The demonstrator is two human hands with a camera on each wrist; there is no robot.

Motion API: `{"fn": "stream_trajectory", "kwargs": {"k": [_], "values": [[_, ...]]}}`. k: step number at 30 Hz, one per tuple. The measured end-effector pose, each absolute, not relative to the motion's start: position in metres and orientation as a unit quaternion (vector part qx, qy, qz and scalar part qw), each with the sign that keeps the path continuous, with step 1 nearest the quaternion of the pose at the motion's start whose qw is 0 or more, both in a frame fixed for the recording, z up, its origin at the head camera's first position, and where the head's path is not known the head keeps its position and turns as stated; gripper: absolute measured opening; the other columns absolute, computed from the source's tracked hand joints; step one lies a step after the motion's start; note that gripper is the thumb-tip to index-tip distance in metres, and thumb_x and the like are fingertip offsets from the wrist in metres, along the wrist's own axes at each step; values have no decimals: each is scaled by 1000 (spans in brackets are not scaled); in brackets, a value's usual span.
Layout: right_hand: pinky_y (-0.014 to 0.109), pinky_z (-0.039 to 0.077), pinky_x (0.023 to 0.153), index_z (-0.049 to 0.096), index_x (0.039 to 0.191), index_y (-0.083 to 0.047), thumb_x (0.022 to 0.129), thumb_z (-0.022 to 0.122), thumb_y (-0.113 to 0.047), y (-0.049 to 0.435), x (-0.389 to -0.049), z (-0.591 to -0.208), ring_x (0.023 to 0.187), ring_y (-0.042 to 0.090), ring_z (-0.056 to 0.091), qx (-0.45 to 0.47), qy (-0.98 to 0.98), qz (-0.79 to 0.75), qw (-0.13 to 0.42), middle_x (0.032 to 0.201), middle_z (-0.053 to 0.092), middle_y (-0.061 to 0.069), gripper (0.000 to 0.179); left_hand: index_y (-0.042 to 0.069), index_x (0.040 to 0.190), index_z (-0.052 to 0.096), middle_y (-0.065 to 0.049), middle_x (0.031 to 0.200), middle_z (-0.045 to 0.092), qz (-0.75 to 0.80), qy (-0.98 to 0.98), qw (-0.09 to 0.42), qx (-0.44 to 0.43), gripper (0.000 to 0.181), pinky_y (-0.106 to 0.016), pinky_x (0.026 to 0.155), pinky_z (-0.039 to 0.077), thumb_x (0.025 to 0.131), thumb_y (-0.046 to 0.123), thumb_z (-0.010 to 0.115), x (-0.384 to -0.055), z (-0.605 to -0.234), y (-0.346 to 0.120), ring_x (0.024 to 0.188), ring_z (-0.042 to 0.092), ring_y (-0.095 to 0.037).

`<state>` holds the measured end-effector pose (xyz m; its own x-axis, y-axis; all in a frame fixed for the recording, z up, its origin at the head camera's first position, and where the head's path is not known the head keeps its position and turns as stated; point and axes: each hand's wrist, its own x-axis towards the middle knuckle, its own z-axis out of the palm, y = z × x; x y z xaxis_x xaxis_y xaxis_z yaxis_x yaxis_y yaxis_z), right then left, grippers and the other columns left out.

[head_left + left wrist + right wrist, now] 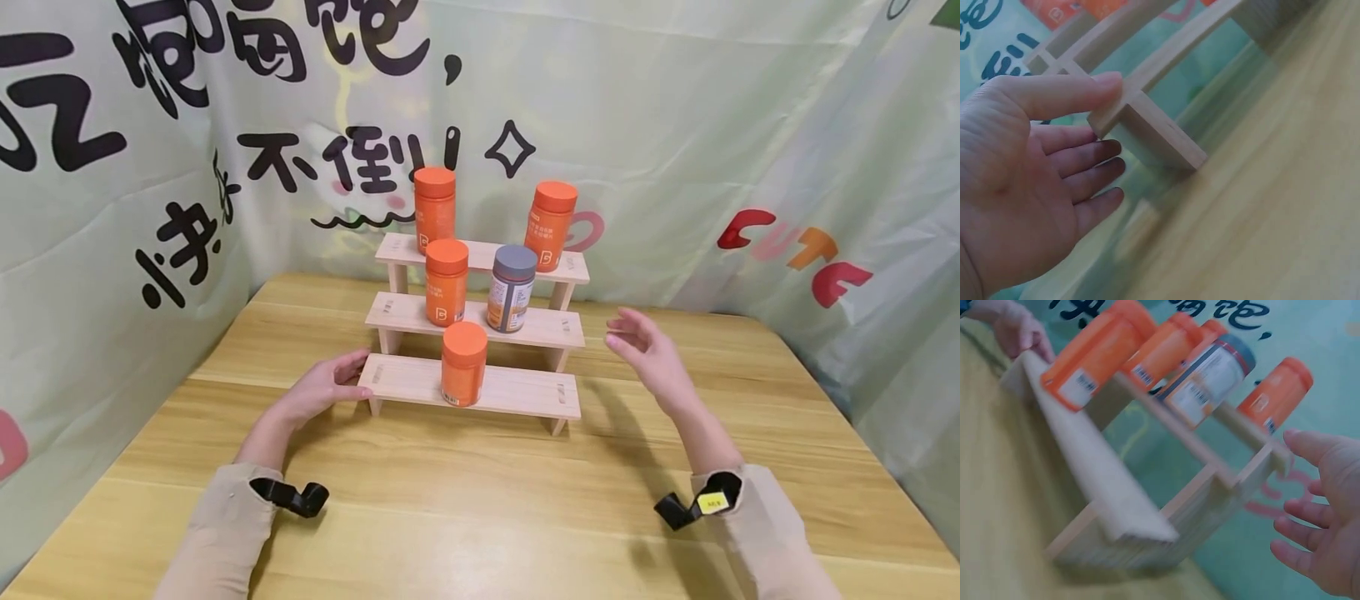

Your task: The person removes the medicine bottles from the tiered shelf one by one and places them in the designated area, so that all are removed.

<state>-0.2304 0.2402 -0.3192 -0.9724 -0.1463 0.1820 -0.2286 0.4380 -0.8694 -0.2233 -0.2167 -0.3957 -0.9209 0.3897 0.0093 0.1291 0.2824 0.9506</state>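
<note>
A three-tier wooden display stand (405, 375) stands on the table and carries several jars. My left hand (330, 387) pinches the left end of its lowest step, the thumb (1094, 90) on the edge and the other fingers behind and below. To the right of the stand, my right hand (648, 354) hovers with loosely bent fingers and holds nothing. An orange jar (463, 367) is on the lowest step. The middle step bears another orange jar (446, 283) and a grey-lidded jar (512, 290). Two orange jars, left (435, 212) and right (551, 229), occupy the top step.
Beneath everything is a wood-grain table (450, 517). Behind and beside it hangs a pale green printed cloth (675, 125) with black characters and coloured letters. Black wrist cameras, left (300, 498) and right (686, 508), are strapped over the beige sleeves.
</note>
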Motion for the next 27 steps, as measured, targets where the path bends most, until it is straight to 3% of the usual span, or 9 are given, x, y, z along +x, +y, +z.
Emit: {"fn": "stream_trajectory", "kwargs": {"k": [6, 19, 27], "values": [[45, 33, 104, 26, 144, -2, 91, 58, -31, 227, -252, -286, 123, 32, 42, 102, -840, 530, 60, 136, 44, 21, 69, -13, 141, 18, -32, 145, 22, 569, 795, 125, 166, 79, -52, 108, 20, 84, 11, 67, -223, -391, -218, 132, 24, -44], [39, 37, 103, 29, 144, -6, 87, 65, -28, 179, -294, -236, 124, 28, 43, 105, -836, 534, 75, 136, 44, 17, 71, -12, 142, 16, -31, 146, 18, 577, 787, 139, 169, 79, -52, 109, 17, 84, 8, 65, -223, -390, -222, 134, 19, -44], [36, 36, 103, 28, 143, -3, 85, 67, -19, 162, -314, -226, 122, 28, 45, 100, -816, 564, 73, 136, 45, 17, 72, -12, 142, 15, -30, 146, 18, 584, 781, 139, 171, 79, -52, 109, 16, 84, 9, 66, -223, -392, -221, 134, 19, -44]]}}
